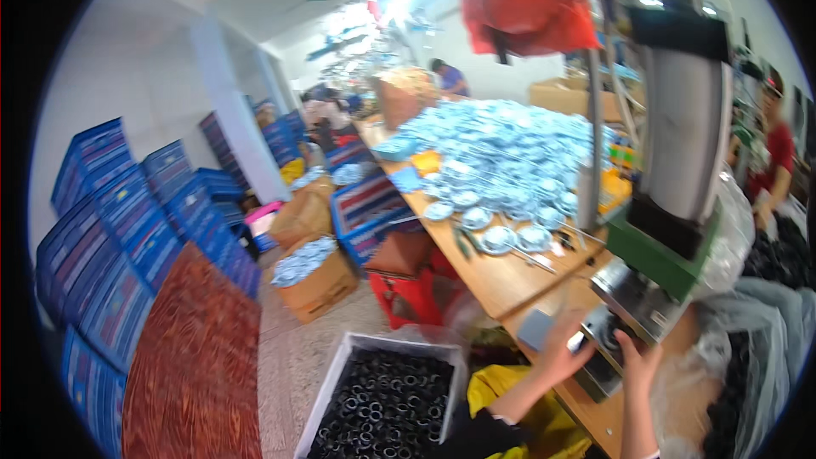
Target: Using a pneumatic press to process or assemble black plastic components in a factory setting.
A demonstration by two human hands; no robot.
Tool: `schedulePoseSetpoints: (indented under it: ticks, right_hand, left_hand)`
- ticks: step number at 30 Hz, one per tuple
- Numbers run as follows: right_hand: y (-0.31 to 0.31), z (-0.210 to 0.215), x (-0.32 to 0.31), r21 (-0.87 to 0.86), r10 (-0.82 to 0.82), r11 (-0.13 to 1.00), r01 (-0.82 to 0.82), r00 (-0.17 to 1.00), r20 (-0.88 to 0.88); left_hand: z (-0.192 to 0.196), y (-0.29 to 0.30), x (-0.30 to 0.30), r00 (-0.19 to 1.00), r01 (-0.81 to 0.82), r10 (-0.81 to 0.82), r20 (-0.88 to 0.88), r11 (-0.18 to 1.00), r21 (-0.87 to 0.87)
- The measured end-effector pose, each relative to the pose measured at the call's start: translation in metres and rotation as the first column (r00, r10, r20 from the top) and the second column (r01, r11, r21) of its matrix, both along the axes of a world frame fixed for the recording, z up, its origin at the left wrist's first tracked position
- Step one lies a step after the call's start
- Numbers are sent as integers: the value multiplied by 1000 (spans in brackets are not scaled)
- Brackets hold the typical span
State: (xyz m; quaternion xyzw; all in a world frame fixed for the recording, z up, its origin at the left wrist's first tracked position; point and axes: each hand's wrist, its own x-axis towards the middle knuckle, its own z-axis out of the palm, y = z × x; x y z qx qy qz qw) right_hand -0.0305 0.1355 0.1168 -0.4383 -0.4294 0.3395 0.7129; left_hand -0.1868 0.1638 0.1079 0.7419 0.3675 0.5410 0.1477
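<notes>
Both my hands are at the foot of a bench press, which has a silver cylinder (pixel 682 132) and a green block (pixel 659 246). A small black round part (pixel 609 337) sits among the metal blocks under the press head (pixel 633 293). My left hand (pixel 561 355) comes in from the left, its fingers bent around the metal fixture's edge, with a shiny bit showing at the fingertips; what they pinch is unclear. On the other side, my right hand (pixel 639 364) has its thumb and fingertips closed against the black part. The picture is slightly blurred.
A white bin (pixel 344 374) of black rings stands below the wooden table (pixel 484 285). Blue-white round pieces (pixel 510 153) are heaped on the tabletop. A red bag (pixel 527 0) hangs above. Blue crates (pixel 110 212) are stacked at left; clear plastic (pixel 765 306) lies right. People work farther back.
</notes>
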Motion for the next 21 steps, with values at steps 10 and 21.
schedulePoseSetpoints:
  ticks: [10, 21]
  right_hand:
    - [4, 9, -4, 12, 142, 990, -143, 989, 50]
    - [0, -6, -1, 28, 16, 999, -22, 983, 181]
  left_hand:
    - [-8, 29, 18, 984, 170, -170, -60, 985, -18]
    - [-29, 30, 19, 977, 210, -212, -11, 973, -91]
